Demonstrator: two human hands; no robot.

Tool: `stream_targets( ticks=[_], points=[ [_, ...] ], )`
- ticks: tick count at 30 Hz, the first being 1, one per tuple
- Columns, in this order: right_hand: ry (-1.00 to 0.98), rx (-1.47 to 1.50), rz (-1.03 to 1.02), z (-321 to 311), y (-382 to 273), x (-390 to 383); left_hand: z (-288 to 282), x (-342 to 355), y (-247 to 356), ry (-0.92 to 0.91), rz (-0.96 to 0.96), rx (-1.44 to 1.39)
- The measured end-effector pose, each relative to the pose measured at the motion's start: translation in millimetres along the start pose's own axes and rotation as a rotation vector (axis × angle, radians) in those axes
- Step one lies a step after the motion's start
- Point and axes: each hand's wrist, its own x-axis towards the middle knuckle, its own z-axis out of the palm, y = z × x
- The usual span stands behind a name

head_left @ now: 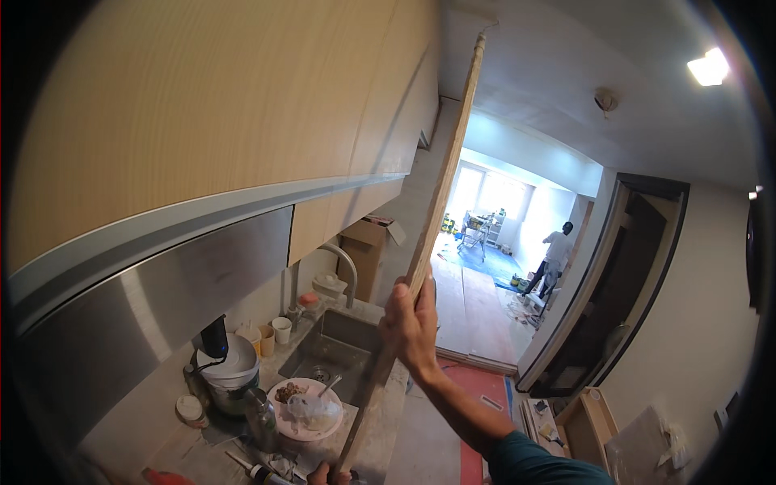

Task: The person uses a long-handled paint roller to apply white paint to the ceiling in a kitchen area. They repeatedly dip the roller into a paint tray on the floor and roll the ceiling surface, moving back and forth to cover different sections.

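Observation:
A long, thin wooden strip (449, 174) slants up across the view, from the lower middle to near the ceiling. My right hand (414, 327) is closed around it at about its middle, thumb up along the wood. Only the fingers of my left hand (327, 475) show at the lower edge, curled at the strip's bottom end. Left of the strip, a steel sink (356, 331) is set in the counter. A pale plate (303, 432) with food scraps, a plastic bag and a utensil sits at the sink's near edge.
Wood-faced wall cabinets (218, 105) hang close on the left. White buckets (230, 360), cups (281, 327) and a curved faucet (343, 267) crowd the counter. A dark door (622, 283) stands at right. Far off, a person (554, 250) stands near a ladder (477, 230).

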Motion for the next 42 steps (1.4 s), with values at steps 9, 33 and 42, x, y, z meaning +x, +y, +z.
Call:
stream_targets(
  ticks=[9, 33, 42],
  points=[
    [-0.08, 0.037, -0.071, 35.4, -25.1, -81.8, -47.7, -73.4, -56.2, 0.044, 0.066, 0.166],
    [0.089, -0.009, -0.015, -50.1, 16.7, 123.0, 49.9, 103.6, 32.5, -0.16, -0.017, 0.088],
    [0.177, -0.122, 0.004, -114.2, 25.5, 244.6, 143.1, 185.7, 97.5, -0.136, 0.082, -0.218]
  ],
)
